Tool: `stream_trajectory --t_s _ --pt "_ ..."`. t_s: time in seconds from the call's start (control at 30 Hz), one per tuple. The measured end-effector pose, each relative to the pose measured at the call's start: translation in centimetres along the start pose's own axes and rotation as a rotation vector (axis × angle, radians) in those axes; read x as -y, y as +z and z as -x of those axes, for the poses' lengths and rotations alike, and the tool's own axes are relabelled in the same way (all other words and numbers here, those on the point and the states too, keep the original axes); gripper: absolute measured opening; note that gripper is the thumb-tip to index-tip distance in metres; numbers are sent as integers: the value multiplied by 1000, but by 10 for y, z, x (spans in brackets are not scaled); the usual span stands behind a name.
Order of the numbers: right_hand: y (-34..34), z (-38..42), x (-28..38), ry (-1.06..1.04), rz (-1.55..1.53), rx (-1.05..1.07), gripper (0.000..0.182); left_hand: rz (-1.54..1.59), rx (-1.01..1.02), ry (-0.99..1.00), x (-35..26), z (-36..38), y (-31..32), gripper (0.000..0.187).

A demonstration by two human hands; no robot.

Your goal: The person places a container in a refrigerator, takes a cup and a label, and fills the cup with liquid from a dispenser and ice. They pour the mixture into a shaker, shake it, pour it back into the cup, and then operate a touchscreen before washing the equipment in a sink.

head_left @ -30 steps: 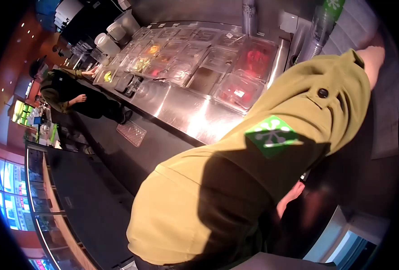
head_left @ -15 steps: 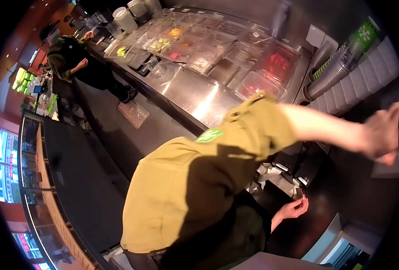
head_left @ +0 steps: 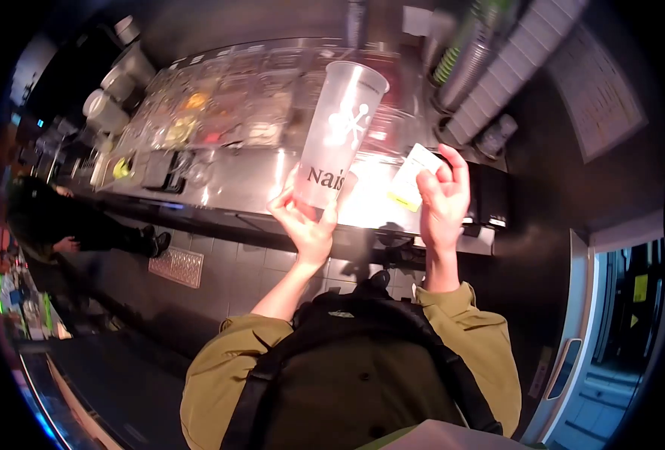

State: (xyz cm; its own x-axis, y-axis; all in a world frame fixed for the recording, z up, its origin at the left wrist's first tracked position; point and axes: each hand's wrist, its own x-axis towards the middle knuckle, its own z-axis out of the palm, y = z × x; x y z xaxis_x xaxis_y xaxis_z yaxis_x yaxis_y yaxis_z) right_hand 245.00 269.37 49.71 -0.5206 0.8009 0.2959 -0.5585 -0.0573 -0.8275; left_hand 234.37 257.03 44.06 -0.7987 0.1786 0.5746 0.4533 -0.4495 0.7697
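Note:
A tall translucent plastic cup [head_left: 338, 131] with a white star-like logo and dark lettering is in my left hand [head_left: 306, 225], whose fingers wrap its lower end. The cup tilts a little to the right over the steel counter [head_left: 250, 180]. My right hand [head_left: 443, 195], to the right of the cup, pinches a small white label [head_left: 415, 176] with a yellow strip along its lower edge. Label and cup are apart.
Clear containers of ingredients [head_left: 212, 105] line the counter's back. Stacked cups [head_left: 464, 67] stand at the back right, near a posted sheet [head_left: 595, 90]. Another person [head_left: 40, 217] stands at the left. A mat [head_left: 176, 267] lies on the floor; a door [head_left: 573, 352] is at right.
The view has swung round to face the counter. My left hand now has the cup and my right hand the label, both raised in front of me.

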Motion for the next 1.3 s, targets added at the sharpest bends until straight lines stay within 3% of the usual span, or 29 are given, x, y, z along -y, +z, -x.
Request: stream_trajectory --t_s 0.03,0.13,0.2,0.43,0.53,0.57,0.67,0.8,0.83,0.97,1.07,1.1,1.13,1.17,1.23,1.27,1.3 --pt "29 6 -10 34 -66 43 43 -41 -58 64 -5 -4 -24 52" --pt "110 26 -42 163 -210 140 43 760 -351 -700 -42 -21 -104 53" --pt "160 44 -59 217 -207 192 42 1250 -446 -1040 -49 -26 -157 47" --pt "270 94 -113 375 -98 526 45 1867 -593 -1166 -83 -15 -277 40" --pt "304 100 -127 439 -154 654 47 2168 -381 -1161 -88 -10 -311 44" --pt "312 98 -134 449 -160 716 48 2160 -478 -1205 -93 -12 -319 41" --pt "340 95 -149 524 -226 874 49 2267 -418 -1135 -99 -20 -333 38" --pt "379 83 -178 540 -300 985 47 2349 -526 -1145 -102 -45 -347 36" --pt "389 80 -184 565 -322 972 51 2334 -592 -1145 -103 -53 -351 36" --pt "421 54 -222 504 -290 1012 53 2243 -475 -1267 -79 -88 -371 36" --pt "425 39 -271 485 -419 1060 73 2188 -237 -1457 -48 -115 -387 40" --pt "425 31 -260 692 -496 1181 87 2209 -114 -1540 -37 -124 -388 42" --pt "416 32 -271 721 -504 1171 89 2229 11 -1621 -26 -131 -388 44" --pt "406 33 -283 750 -511 1161 92 2078 97 -1692 -3 -127 -392 47" --pt "377 28 -297 757 -399 1085 94 1237 243 -1702 18 -152 -414 42" --pt "350 19 -290 670 -184 927 93 816 294 -1654 38 -164 -433 41" --pt "324 10 -285 569 55 726 92 550 135 -1450 50 -180 -458 37"
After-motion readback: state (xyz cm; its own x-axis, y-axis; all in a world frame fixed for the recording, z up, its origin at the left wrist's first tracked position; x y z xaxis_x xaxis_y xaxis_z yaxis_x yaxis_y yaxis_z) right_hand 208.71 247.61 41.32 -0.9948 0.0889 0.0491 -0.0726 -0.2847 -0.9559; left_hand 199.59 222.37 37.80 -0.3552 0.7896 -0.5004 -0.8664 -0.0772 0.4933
